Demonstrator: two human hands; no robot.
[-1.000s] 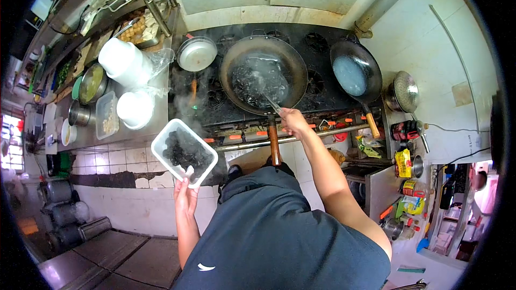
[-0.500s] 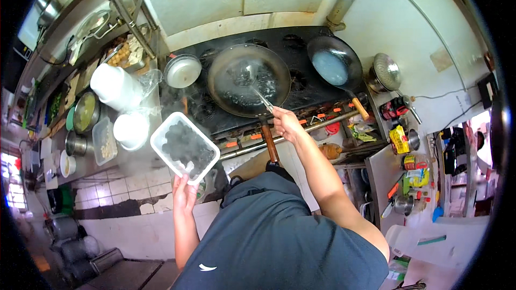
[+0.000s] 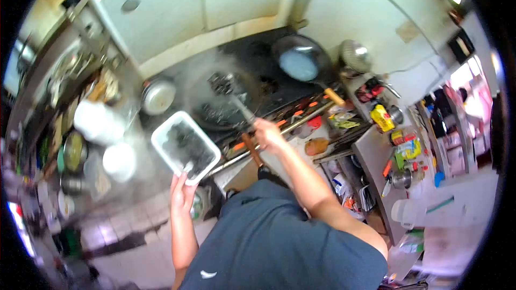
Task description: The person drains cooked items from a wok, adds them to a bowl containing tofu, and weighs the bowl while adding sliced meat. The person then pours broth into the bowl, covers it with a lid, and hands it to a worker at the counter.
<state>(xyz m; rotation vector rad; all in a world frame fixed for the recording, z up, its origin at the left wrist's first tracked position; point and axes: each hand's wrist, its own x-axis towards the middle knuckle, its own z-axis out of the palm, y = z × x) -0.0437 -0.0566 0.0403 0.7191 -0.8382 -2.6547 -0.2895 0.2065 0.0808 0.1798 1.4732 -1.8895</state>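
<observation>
My left hand [image 3: 181, 196] grips the lower edge of a white plastic tub [image 3: 202, 132], its thumb over the rim. Dark, wet-looking pieces [image 3: 185, 145] lie in the tub, which I hold left of the wok. Closed round the handle of a long metal ladle [image 3: 243, 110], my right hand [image 3: 269, 135] is above the near edge of the large wok [image 3: 196, 88]. The ladle's bowl carries dark pieces above the wok; blur hides whether it has holes. Steam and blur veil the wok's contents. Its wooden handle [image 3: 251, 149] points toward me.
A second wok [image 3: 299, 65] with cloudy liquid sits at the stove's right, its wooden handle [image 3: 334, 96] jutting out. A metal pot [image 3: 159, 96] stands left of the large wok. White tubs [image 3: 119, 162] crowd the left counter. A rail [image 3: 293, 131] runs along the stove's front.
My view has turned, shifting the stove left in the picture. The ladle's bowl, low in the wok before, now shows a heap of dark pieces. The tub stays in my left hand.
</observation>
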